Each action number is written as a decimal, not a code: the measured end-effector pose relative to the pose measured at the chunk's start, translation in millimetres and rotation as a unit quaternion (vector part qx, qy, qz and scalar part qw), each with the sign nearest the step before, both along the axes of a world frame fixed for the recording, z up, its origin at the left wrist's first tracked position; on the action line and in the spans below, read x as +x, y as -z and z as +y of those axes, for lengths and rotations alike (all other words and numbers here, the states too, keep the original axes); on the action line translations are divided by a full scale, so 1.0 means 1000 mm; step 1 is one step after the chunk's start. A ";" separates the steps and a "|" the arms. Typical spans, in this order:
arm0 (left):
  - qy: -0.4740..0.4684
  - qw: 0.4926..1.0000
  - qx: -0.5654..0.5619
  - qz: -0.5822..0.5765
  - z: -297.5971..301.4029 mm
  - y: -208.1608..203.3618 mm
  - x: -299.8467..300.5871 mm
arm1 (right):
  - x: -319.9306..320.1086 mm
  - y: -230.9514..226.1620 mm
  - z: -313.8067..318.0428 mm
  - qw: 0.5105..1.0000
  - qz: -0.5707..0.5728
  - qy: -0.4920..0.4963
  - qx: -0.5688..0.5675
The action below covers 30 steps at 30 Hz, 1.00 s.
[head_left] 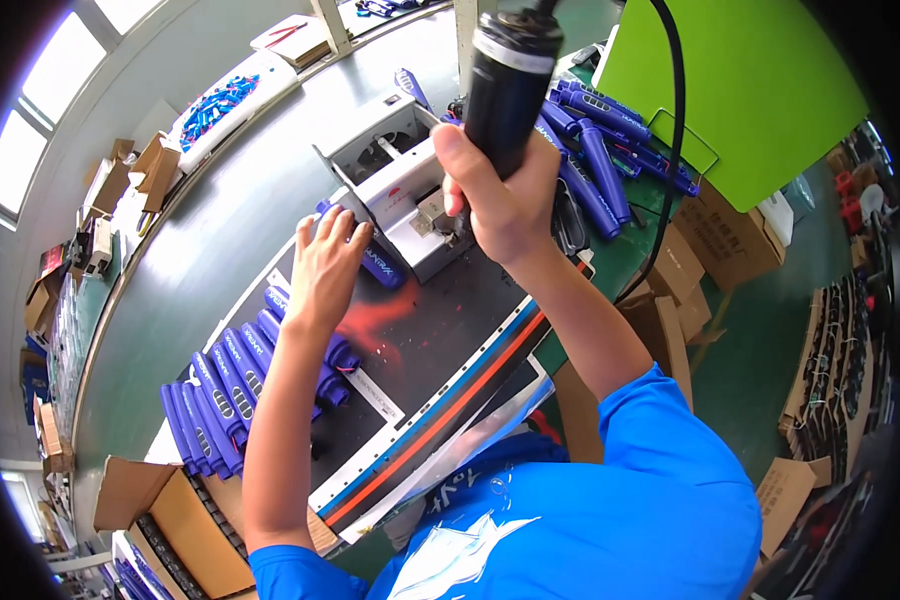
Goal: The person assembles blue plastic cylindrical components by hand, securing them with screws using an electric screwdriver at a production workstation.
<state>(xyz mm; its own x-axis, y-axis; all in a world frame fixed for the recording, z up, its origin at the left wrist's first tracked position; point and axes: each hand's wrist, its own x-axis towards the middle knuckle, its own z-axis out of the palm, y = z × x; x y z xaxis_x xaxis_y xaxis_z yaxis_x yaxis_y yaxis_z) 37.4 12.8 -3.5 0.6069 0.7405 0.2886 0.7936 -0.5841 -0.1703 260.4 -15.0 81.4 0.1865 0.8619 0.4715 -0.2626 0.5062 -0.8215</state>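
My right hand (515, 205) is wrapped round the black body of a corded electric screwdriver (506, 105), raised close to the camera with its thumb along the side. The lower end of the driver is hidden behind that hand. Left of it, my left hand (325, 258) has its fingers bent over a purple plastic handle casing (382, 270), which lies beside a white metal box-like machine (388, 185) with an open top. Nearer my left forearm, a row of similar purple casings (232, 375) lies side by side on a dark mat (425, 335).
More purple casings (600, 165) are heaped right of the machine. A black cable (678, 120) hangs down past a green board (750, 90). A white tray of small blue parts (220, 108) sits at the far left. Cardboard boxes (715, 235) stand on the right, another (185, 520) lower left.
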 end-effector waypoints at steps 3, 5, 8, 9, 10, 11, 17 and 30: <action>-0.023 0.998 -0.059 -0.004 -0.012 -0.011 -0.009 | 0.007 0.007 -0.014 0.999 0.015 0.020 0.025; -0.011 0.999 -0.043 0.005 -0.017 -0.016 -0.021 | 0.013 0.008 -0.020 0.997 0.058 0.005 0.058; -0.036 0.977 -0.033 -0.208 -0.043 -0.035 -0.034 | 0.025 0.003 -0.037 0.992 0.097 -0.051 0.068; -0.065 0.944 -0.043 -0.320 -0.056 -0.039 -0.039 | 0.025 0.001 -0.042 0.982 0.135 -0.097 0.086; -0.080 0.891 -0.102 -0.435 -0.070 -0.046 -0.041 | 0.026 -0.004 -0.049 0.970 0.171 -0.142 0.104; -0.057 0.807 -0.149 -0.568 -0.084 -0.048 -0.045 | 0.023 -0.009 -0.054 0.962 0.193 -0.162 0.107; 0.046 0.362 -0.272 -0.890 -0.137 -0.035 -0.060 | -0.006 -0.017 -0.082 0.925 0.193 -0.288 0.153; 0.195 0.104 -0.310 -0.925 -0.163 -0.006 -0.080 | -0.110 -0.014 -0.128 0.907 0.218 -0.338 0.124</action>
